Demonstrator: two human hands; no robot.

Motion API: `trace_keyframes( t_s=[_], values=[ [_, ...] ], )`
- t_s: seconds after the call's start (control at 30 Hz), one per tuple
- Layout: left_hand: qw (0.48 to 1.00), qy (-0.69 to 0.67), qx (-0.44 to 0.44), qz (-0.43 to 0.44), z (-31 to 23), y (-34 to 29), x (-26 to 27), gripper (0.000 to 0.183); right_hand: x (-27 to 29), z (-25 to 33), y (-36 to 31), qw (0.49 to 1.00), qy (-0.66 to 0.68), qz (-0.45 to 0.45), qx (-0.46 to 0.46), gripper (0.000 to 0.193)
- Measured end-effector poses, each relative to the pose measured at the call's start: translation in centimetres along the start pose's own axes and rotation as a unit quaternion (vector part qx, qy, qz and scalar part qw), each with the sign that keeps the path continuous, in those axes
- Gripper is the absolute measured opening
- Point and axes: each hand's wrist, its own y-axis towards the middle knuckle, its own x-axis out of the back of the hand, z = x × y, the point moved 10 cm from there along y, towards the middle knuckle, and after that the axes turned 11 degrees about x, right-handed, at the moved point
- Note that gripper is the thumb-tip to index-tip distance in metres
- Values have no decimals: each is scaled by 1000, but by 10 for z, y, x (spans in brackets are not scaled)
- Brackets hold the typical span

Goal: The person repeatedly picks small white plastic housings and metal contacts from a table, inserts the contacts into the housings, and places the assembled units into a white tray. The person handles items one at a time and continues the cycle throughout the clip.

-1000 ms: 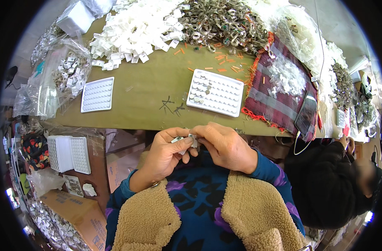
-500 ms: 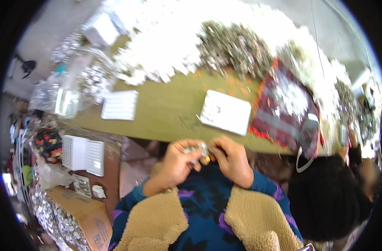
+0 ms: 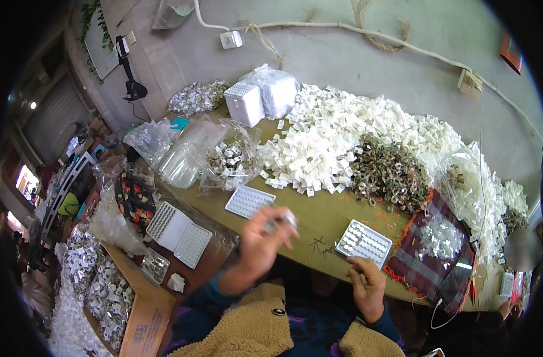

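Note:
Raised over the near table edge, my left hand (image 3: 260, 241) has its fingers closed on a small whitish, shiny piece (image 3: 290, 219), blurred by motion. My right hand (image 3: 368, 288) is lower, at the table's front edge, thumb and fingertips curled together; whatever they may hold is hidden. Just beyond it lies a white tray (image 3: 378, 243) with rows of small cells, some of them filled at its left. A second white celled tray (image 3: 250, 200) rests past my left hand. Several thin dark sticks (image 3: 321, 245) lie between the trays.
White tags (image 3: 319, 152) heap along the wall, beside a pile of brownish coiled pieces (image 3: 387, 172). A dark plaid cloth (image 3: 423, 262) bears clear bits and a phone (image 3: 456, 279). At left are open white trays (image 3: 177, 233) and a cardboard box (image 3: 145, 315). Another person's hand (image 3: 508, 307) shows far right.
My hands were together in front of my chest and are now apart. The left moved up with the small piece; the right moved right and down. The view has tilted up toward the wall.

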Motion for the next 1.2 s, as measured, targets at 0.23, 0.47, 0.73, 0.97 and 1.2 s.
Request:
trace_keyframes(
  t_s=[0.23,0.47,0.73,0.97,1.2],
  values=[
    [593,718,-260,-256,-129,114,65,32,-1,-13,-12,999,4,42,-30,13],
    [824,557,-83,-59,73,105,0,27,-13,-23,-14,996,22,65,-48,12],
    [752,645,21,-134,112,151,-13,36,-20,-22,-12,994,-5,107,-18,12],
    [854,507,115,-30,122,119,7,30,-15,-25,-4,993,-5,115,-17,15],
    [807,569,-20,159,89,25,-78,15,-16,-33,14,987,120,-12,-106,23]
  ],
)
